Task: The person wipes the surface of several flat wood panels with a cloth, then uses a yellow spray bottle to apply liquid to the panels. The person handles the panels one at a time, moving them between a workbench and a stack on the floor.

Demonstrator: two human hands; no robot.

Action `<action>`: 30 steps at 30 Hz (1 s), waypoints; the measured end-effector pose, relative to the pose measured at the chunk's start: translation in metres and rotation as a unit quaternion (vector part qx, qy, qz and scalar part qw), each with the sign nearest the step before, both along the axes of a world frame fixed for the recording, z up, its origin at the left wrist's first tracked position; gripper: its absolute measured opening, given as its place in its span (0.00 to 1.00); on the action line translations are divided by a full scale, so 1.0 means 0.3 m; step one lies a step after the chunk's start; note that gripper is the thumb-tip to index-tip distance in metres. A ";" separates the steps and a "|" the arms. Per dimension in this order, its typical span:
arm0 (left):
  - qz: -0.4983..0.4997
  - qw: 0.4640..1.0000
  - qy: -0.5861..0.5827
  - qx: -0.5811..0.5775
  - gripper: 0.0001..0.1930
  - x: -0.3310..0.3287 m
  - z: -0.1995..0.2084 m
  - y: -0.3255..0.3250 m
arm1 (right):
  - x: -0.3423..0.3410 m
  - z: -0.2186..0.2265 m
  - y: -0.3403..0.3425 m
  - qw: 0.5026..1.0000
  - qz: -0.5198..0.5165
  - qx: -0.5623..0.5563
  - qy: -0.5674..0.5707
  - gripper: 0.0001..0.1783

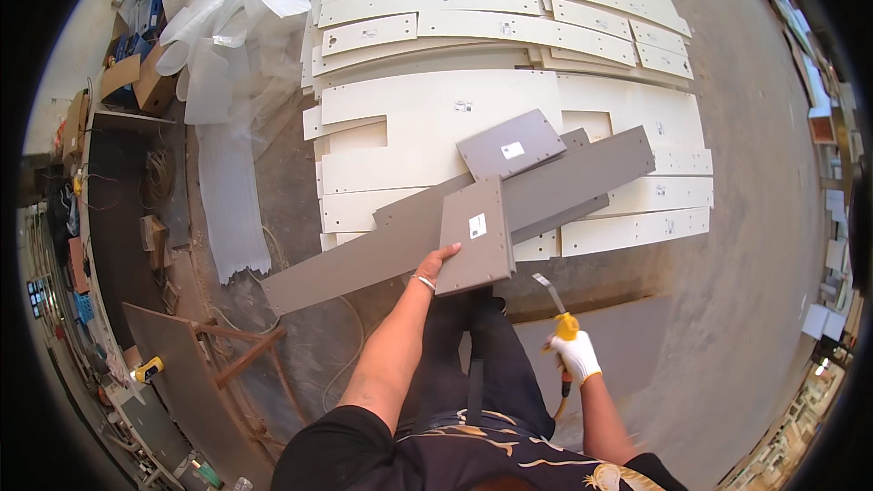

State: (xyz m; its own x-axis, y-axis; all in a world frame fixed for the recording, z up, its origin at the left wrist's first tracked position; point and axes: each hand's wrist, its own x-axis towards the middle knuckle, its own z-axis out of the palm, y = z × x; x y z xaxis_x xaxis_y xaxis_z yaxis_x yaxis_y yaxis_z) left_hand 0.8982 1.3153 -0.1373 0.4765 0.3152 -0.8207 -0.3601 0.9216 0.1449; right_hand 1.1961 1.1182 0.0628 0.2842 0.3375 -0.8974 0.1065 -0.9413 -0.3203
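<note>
Bare, with a white band at the wrist, my left hand [438, 264] grips the near left edge of a short stack of grey panels [475, 214]. Its thumb lies on top; the other fingers are mostly hidden. The top panel bears a white label and small edge holes. In a white glove, my right hand [575, 355] is closed around a yellow air blow gun [566, 327] with a flat, pale nozzle pointing up and left. A hose [565, 386] runs from its handle. Beneath and beyond the stack lie long grey boards [573, 173] and another labelled grey panel [511, 145].
Several white drilled boards [427, 95] lie in layered stacks beneath and beyond the grey ones. Translucent foam wrap [227, 155] hangs at the left. A reddish-brown frame [241, 355] stands at lower left, near a loose hose on the floor [327, 345].
</note>
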 end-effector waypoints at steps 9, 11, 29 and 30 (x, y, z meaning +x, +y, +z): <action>0.246 0.945 -0.213 -0.030 0.39 -0.013 -0.019 -0.091 | -0.111 0.006 0.038 0.982 0.152 -0.048 0.106 0.15; 0.288 0.924 -0.244 -0.058 0.38 -0.026 -0.018 -0.079 | -0.114 -0.003 0.056 0.959 0.215 -0.058 0.173 0.15; 0.401 0.903 0.151 0.039 0.24 0.105 0.172 -0.154 | 0.162 0.070 0.205 0.989 0.132 0.045 0.049 0.14; 0.382 0.898 0.172 0.136 0.25 0.085 0.219 -0.187 | 0.184 0.085 0.188 0.990 0.092 0.091 0.054 0.13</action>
